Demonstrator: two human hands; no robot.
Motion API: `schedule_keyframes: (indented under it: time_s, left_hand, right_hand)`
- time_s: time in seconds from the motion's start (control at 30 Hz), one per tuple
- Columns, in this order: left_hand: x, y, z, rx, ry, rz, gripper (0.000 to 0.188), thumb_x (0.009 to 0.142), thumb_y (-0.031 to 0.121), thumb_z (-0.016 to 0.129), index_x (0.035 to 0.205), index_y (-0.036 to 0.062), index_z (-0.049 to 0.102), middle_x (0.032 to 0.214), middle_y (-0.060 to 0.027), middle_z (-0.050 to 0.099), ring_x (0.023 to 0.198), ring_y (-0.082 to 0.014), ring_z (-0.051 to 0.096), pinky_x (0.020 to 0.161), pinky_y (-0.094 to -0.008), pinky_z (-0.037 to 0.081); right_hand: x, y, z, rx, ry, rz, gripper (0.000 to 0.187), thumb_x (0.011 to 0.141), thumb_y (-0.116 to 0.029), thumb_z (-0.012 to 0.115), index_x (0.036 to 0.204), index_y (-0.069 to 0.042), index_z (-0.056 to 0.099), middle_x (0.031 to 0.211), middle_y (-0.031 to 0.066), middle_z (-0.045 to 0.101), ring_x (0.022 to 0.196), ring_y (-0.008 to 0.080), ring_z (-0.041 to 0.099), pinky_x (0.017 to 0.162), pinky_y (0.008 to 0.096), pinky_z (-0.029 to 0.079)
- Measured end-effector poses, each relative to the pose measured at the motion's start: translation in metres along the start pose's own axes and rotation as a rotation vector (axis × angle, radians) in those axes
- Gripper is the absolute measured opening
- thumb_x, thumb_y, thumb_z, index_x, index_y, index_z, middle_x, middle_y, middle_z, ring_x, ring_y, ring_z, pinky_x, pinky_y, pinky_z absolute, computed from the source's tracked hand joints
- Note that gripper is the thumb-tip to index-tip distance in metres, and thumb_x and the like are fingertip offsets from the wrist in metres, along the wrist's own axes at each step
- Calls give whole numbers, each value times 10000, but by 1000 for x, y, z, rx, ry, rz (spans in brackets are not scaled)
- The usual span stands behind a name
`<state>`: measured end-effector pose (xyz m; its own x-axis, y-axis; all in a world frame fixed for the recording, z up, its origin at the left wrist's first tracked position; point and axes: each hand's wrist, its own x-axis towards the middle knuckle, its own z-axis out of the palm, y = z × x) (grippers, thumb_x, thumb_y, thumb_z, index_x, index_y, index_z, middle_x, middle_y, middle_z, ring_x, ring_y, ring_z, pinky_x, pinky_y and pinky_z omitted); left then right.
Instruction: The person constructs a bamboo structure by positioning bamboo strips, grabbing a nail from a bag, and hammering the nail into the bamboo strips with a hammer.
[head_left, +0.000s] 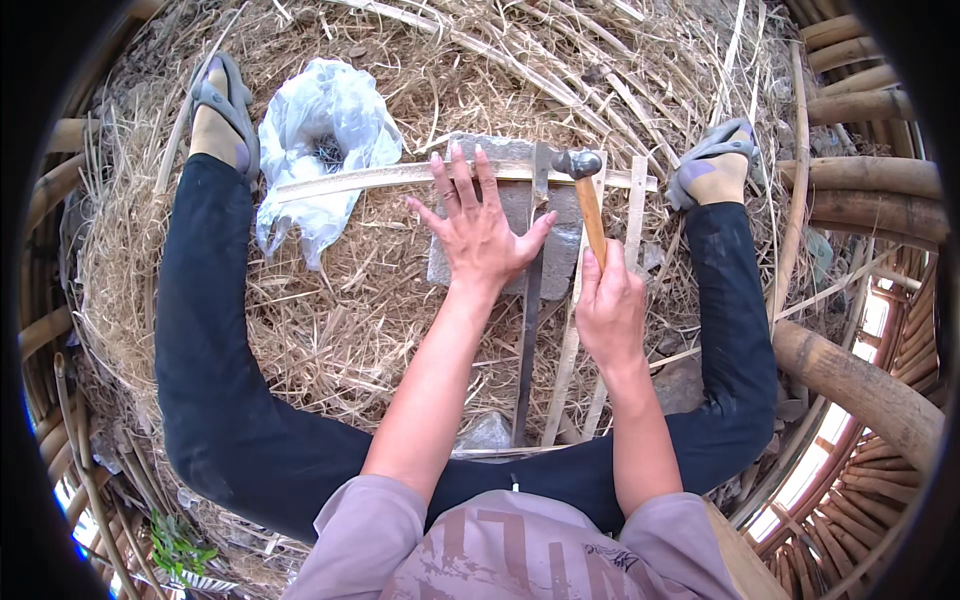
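My left hand (476, 232) lies spread, palm down, over a pale split-bamboo strip (345, 184), its fingertips reaching past the strip's far edge. The strip runs crosswise over a rough grey block (438, 262). In my right hand (611, 308) is a hammer (591, 214), gripped around its wooden handle. The dark rounded hammer head is over the strip, right of my left thumb; whether it touches cannot be seen. A narrow dark strip (528, 335) runs lengthwise under or against the bamboo, toward my lap. Pale strips (565, 375) lie to its right.
A clear plastic bag (325, 120) with small dark things inside sits by my left foot. Dry straw and bamboo slivers (520, 70) cover the ground. My outstretched legs flank the work. Thick bamboo poles (860, 385) stand at the right, and a small green plant (178, 545) grows at lower left.
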<state>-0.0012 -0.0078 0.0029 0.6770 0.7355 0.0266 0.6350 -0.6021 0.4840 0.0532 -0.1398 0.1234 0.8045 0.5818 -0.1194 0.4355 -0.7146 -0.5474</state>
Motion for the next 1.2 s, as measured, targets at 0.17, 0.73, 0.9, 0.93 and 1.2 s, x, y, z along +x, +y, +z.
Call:
schedule_keyframes:
  time_s: [0.17, 0.73, 0.9, 0.93, 1.2]
  left_hand:
    - [-1, -6, -5, 7, -1, -14, 1268, 732, 844, 560, 1613, 102, 29, 1668, -162, -12, 1535, -375, -100, 1086, -769, -92]
    - [2, -6, 1, -6, -8, -18, 1276, 715, 840, 585, 1615, 135, 18, 1668, -153, -33, 1532, -367, -126, 1092, -784, -19]
    - [3, -4, 0, 14, -25, -19, 1278, 719, 852, 565, 1614, 129, 8, 1669, -146, -38, 1532, -362, -130, 1092, -787, -5]
    - [3, -4, -1, 12, -32, -20, 1278, 721, 855, 559, 1613, 127, 3, 1669, -144, -41, 1531, -361, -132, 1092, -788, -1]
    - [-1, -6, 0, 18, -13, -11, 1283, 721, 844, 577, 1612, 123, 0, 1668, -147, -34, 1532, -362, -129, 1090, -791, 22]
  right_hand:
    - [-8, -2, 15, -14, 109, -120, 132, 1019, -143, 522, 1016, -12, 505, 675, 240, 611, 626, 464, 630, 513, 518, 461]
    - [-11, 8, 27, -46, 35, -63, 123, 1012, -126, 523, 1045, -8, 517, 665, 213, 615, 600, 412, 654, 500, 494, 467]
    - [-20, 9, 27, 79, 151, -108, 139, 1016, -139, 521, 1028, -1, 504, 657, 232, 605, 625, 435, 647, 508, 497, 460]
    - [-19, 6, 27, 88, 164, -54, 144, 1017, -144, 522, 1029, -1, 505, 657, 232, 606, 635, 451, 643, 518, 513, 460]
    - [-11, 5, 24, -26, 208, -130, 145, 1018, -138, 518, 1004, 6, 504, 619, 215, 586, 570, 439, 627, 493, 501, 451]
